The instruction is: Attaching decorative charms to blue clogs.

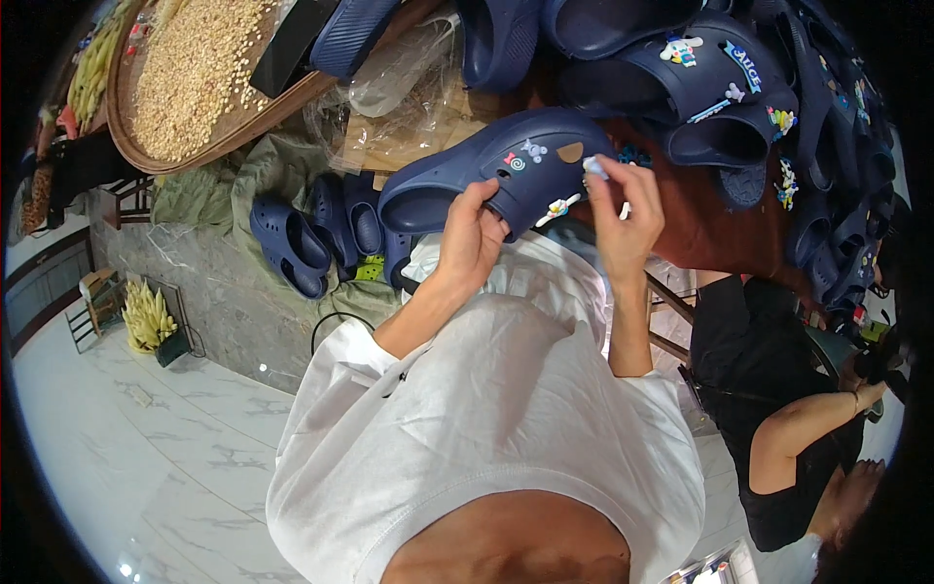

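A navy foam clog (467,161) lies across in front of me, its rounded toe to the right. My left hand (472,238) grips the clog's near side, thumb on top and fingers hidden beneath. Several charms sit on its upper, among them a swirl with a pink bow (516,164) and a white character charm (557,209). Between the thumb and fingertips of my right hand (628,214) is a small whitish-blue charm (595,168), close to the toe; whether it touches the clog I cannot tell.
Decorated navy clogs (681,83) crowd the table at the far right. Plain clogs (290,248) lie on the left. Beyond are a round tray (119,107) of corn kernels, a black phone-like slab (292,44) and clear plastic bags (389,107). A person in black (744,360) sits at right.
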Action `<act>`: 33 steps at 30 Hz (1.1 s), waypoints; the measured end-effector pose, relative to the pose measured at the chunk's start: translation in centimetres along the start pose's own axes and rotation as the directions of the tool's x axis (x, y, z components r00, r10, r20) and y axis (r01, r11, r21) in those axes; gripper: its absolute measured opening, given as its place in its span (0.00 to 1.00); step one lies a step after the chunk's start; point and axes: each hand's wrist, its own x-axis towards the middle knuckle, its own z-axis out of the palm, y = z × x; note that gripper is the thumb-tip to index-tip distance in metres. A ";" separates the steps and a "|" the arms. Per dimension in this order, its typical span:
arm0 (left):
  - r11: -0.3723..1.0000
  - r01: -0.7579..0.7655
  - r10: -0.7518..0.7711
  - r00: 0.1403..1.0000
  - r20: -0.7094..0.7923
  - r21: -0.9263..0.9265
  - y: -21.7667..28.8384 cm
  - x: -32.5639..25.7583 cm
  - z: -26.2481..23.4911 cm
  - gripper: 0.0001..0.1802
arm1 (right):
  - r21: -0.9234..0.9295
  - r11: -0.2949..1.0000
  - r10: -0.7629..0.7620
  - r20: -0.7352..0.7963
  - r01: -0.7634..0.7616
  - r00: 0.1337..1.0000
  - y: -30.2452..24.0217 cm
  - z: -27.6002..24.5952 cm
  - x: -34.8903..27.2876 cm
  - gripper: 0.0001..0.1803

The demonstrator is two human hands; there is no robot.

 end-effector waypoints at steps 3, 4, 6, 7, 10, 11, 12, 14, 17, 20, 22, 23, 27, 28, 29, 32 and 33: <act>0.997 -0.018 0.017 1.000 0.024 0.070 -0.6 0.1 0.4 0.18 | 0.076 0.995 0.057 0.135 -0.068 0.989 -1.8 1.6 -0.8 0.11; 0.995 -0.018 0.014 0.999 0.035 0.101 -0.8 0.2 0.2 0.19 | 0.076 0.997 0.017 0.152 -0.029 0.988 -1.9 2.1 -0.8 0.11; 0.992 -0.024 0.019 0.999 0.048 0.123 -1.0 0.2 0.5 0.20 | 0.076 0.997 -0.022 0.169 0.009 0.985 -1.9 2.8 -1.0 0.11; 0.992 -0.026 0.021 0.999 0.047 0.122 -1.0 0.0 0.5 0.20 | 0.081 0.997 -0.018 0.195 0.003 0.981 -1.9 3.2 -1.0 0.12; 0.983 -0.061 0.051 0.997 0.059 0.173 -1.1 0.0 0.5 0.17 | 0.075 0.997 -0.004 0.240 -0.015 0.971 -2.0 3.5 -1.0 0.12; 0.976 -0.060 0.053 0.998 0.042 0.207 -1.1 0.0 0.4 0.16 | 0.063 0.998 0.008 0.257 -0.025 0.966 -2.1 3.5 -0.9 0.12; 0.969 -0.059 0.055 0.998 0.024 0.240 -1.1 0.1 0.3 0.15 | 0.063 0.998 0.009 0.258 -0.026 0.966 -2.2 3.4 -0.9 0.12; 0.964 -0.041 0.043 0.999 -0.003 0.264 -1.1 0.8 -1.1 0.15 | 0.090 0.995 0.004 0.279 -0.030 0.960 -2.2 3.3 -0.8 0.11; 0.964 -0.053 0.060 0.998 -0.019 0.260 -0.9 0.6 -0.1 0.15 | 0.085 0.996 -0.043 0.255 0.022 0.966 -2.1 3.2 -0.8 0.10; 0.965 -0.082 0.083 0.997 0.005 0.249 -0.9 0.4 0.5 0.14 | 0.126 0.990 0.036 0.251 -0.069 0.967 -1.9 3.3 -1.0 0.09; 0.961 -0.080 0.077 0.997 0.020 0.266 -0.7 0.5 0.1 0.14 | 0.121 0.990 0.039 0.251 -0.072 0.967 -1.9 3.2 -1.0 0.09; 0.934 -0.050 0.043 0.999 0.025 0.355 -0.5 0.6 -0.4 0.14 | 0.116 0.991 0.042 0.251 -0.074 0.967 -1.9 3.2 -1.0 0.09; 0.948 -0.116 0.116 0.993 0.017 0.295 -0.6 0.3 1.0 0.14 | 0.123 0.992 -0.013 0.249 -0.018 0.968 -1.9 3.3 -0.9 0.10; 0.948 -0.115 0.114 0.993 0.018 0.296 -0.5 0.4 0.9 0.14 | 0.123 0.992 -0.033 0.264 0.001 0.964 -1.8 3.3 -0.9 0.10; 0.954 -0.100 0.099 0.995 0.017 0.282 -0.3 0.6 0.6 0.14 | 0.122 0.992 -0.053 0.279 0.019 0.959 -1.7 3.3 -0.9 0.10; 0.959 -0.112 0.113 0.994 0.014 0.260 -0.6 0.8 0.4 0.14 | 0.180 0.980 0.025 0.289 -0.080 0.957 -1.7 3.3 -1.0 0.10; 0.957 -0.139 0.141 0.990 0.013 0.253 -0.7 0.9 0.3 0.14 | 0.180 0.980 0.026 0.289 -0.081 0.957 -1.8 3.2 -1.0 0.10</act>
